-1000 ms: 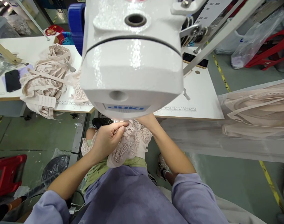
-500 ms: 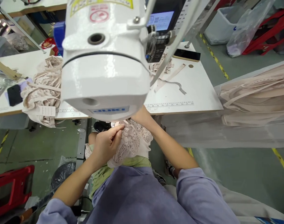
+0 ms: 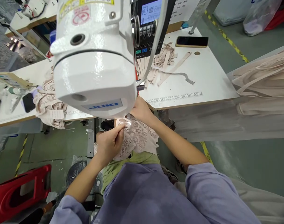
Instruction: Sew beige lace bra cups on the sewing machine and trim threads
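**Lace held under the sewing machine head**

Head view: the pale lace piece [image 3: 138,140] lies in front of the person's body, just below the white sewing machine head [image 3: 92,71], with its upper edge running in under the machine. It sits between the two hands.

The left hand [image 3: 109,143] is at the lace's left edge. Its fingers are curled and its thumb and fingertips are pinched closed on the fabric near the top corner.

The right hand [image 3: 140,110] reaches in from the right, just above the lace and against the lower edge of the machine head. Its fingers are hidden beneath the machine, so it cannot be told whether they are open or gripping the fabric.

The lower part of the lace hangs down over a green garment [image 3: 132,160] at the person's lap.

On the white surface [image 3: 209,77] behind the machine lie a heap of beige strips [image 3: 158,63] and a phone [image 3: 191,41], well apart from the hands. To the left of the machine a pile of beige garments [image 3: 47,104] rests on the surface beside a dark phone [image 3: 28,102]. A red stool [image 3: 20,189] stands on the floor at lower left.
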Available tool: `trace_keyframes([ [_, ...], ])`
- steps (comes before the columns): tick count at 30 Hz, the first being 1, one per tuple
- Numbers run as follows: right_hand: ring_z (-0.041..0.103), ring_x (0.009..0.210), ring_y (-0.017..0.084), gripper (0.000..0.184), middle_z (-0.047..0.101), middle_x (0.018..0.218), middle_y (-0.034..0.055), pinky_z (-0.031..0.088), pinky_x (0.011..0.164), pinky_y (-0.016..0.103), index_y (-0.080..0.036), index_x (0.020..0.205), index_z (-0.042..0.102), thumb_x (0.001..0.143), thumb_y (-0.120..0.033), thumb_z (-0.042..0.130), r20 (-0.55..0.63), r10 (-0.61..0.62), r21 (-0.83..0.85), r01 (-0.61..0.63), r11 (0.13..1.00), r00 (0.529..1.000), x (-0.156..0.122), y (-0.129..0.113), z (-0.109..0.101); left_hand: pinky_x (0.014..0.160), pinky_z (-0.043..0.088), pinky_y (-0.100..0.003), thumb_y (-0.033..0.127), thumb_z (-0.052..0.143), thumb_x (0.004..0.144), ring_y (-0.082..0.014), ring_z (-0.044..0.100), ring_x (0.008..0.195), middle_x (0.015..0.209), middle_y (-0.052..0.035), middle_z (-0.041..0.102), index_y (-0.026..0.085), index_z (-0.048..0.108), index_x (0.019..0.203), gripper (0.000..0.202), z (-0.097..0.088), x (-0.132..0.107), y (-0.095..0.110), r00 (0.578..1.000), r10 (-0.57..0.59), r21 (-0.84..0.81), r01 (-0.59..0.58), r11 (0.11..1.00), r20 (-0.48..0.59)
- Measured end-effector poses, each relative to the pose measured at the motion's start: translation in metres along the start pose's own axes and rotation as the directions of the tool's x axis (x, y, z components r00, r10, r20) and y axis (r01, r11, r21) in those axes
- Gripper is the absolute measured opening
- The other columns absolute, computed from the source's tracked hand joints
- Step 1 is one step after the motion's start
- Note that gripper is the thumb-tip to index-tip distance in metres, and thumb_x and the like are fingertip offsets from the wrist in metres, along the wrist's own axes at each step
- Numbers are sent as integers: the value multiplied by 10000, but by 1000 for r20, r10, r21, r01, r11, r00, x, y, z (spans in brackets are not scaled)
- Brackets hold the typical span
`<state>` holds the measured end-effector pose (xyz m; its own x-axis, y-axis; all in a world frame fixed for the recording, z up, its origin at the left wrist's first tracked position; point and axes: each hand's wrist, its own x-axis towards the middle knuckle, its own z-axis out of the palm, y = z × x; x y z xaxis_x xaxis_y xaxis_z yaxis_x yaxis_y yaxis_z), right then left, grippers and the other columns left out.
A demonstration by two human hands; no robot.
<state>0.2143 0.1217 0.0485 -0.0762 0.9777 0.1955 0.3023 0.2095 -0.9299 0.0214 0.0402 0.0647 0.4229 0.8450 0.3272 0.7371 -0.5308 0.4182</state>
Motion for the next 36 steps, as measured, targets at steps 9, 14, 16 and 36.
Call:
trace_keyframes([
  [9, 542, 737, 138, 77, 626, 1050, 67, 444, 693, 280, -156, 843, 623, 769, -139, 609, -33, -51, -35, 50, 998, 998, 1, 10, 2, 542, 390, -225, 222, 539, 976, -125, 679, 573, 730, -21, 772, 170, 748, 1112, 254, 6, -1, 1, 994, 106, 43, -105, 994, -17],
  [14, 534, 738, 133, 47, 618, 1016, 56, 446, 709, 282, -163, 831, 610, 790, -149, 591, -35, -74, -21, 73, 997, 997, 0, 9, 1, 525, 354, -238, 209, 520, 980, -121, 639, 526, 666, -9, 739, 172, 738, 1104, 253, 9, 2, 4, 986, 167, 109, -163, 981, -24],
  [16, 526, 731, 132, 36, 616, 1020, 58, 449, 705, 284, -166, 834, 610, 804, -163, 591, -37, -75, -12, 74, 997, 997, 0, 10, 0, 515, 337, -245, 211, 515, 982, -122, 624, 511, 634, -7, 718, 169, 736, 1096, 253, 10, 2, 4, 983, 181, 130, -176, 976, -29],
  [36, 583, 612, 127, 277, 596, 749, -8, 515, 626, 287, -234, 915, 468, 991, -499, 489, -39, 172, 261, -156, 953, 984, -53, -3, 1, 495, 282, -208, 378, 535, 979, -97, 389, 437, 490, 105, 428, 208, 527, 1008, 173, 3, -13, 2, 935, -335, -298, 354, 887, 116],
])
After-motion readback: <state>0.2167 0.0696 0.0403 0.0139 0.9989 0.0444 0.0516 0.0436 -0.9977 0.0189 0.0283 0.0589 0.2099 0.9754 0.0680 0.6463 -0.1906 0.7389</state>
